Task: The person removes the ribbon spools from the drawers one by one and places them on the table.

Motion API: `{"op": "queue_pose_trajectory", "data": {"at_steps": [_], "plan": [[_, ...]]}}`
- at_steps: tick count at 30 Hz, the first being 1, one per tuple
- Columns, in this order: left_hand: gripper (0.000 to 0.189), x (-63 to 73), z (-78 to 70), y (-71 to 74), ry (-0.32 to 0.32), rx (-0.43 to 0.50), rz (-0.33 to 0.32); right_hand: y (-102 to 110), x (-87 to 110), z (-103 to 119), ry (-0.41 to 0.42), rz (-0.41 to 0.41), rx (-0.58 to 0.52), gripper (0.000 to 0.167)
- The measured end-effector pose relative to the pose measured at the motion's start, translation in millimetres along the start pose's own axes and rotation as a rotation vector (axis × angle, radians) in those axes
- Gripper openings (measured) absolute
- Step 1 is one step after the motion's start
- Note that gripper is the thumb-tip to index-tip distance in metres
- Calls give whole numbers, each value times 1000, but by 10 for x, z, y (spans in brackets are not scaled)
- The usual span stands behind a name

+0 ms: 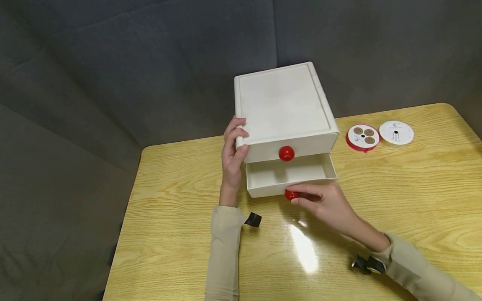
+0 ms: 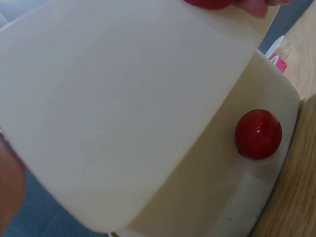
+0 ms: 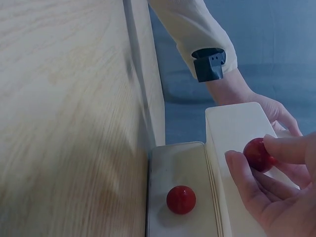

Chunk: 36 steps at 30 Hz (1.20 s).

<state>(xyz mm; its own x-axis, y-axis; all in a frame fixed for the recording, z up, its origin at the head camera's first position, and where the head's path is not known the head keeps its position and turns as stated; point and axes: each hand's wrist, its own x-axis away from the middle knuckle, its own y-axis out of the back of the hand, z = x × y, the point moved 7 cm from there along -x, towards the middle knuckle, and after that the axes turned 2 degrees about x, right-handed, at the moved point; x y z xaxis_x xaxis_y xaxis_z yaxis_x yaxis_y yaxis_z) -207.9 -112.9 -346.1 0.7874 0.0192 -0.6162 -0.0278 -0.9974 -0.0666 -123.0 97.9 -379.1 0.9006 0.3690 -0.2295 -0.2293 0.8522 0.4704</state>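
Observation:
A white drawer unit (image 1: 282,104) stands on the table with its middle drawer (image 1: 278,173) pulled partway out, the pale inside showing. My right hand (image 1: 325,202) pinches that drawer's round red knob (image 3: 258,155) between thumb and fingers. At the unit's front left corner, my left hand (image 1: 233,156) grips the side, fingers bent over the top edge and thumb on the front. The top drawer carries a red knob (image 1: 286,153) of its own. Both wrist views show a lower drawer with another red knob (image 2: 258,134); the head view hides it under the pulled drawer.
Right of the unit, two ribbon spools lie side by side: a red one (image 1: 362,137) and a white-faced one (image 1: 396,133). The wooden table (image 1: 169,217) ends at a rounded back right corner. A dark curtain (image 1: 169,62) hangs behind it.

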Motion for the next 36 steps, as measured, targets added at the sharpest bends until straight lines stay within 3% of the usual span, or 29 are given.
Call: {"op": "queue_pose_trajectory", "data": {"at_steps": [11, 36], "plan": [[20, -2, -1, 2, -17, -3, 6, -2, 134, 74, 81, -13, 25, 34], [20, -4, 7, 9, -19, 12, 16, -54, 341, 146, 97, -15, -9, 31]]}}
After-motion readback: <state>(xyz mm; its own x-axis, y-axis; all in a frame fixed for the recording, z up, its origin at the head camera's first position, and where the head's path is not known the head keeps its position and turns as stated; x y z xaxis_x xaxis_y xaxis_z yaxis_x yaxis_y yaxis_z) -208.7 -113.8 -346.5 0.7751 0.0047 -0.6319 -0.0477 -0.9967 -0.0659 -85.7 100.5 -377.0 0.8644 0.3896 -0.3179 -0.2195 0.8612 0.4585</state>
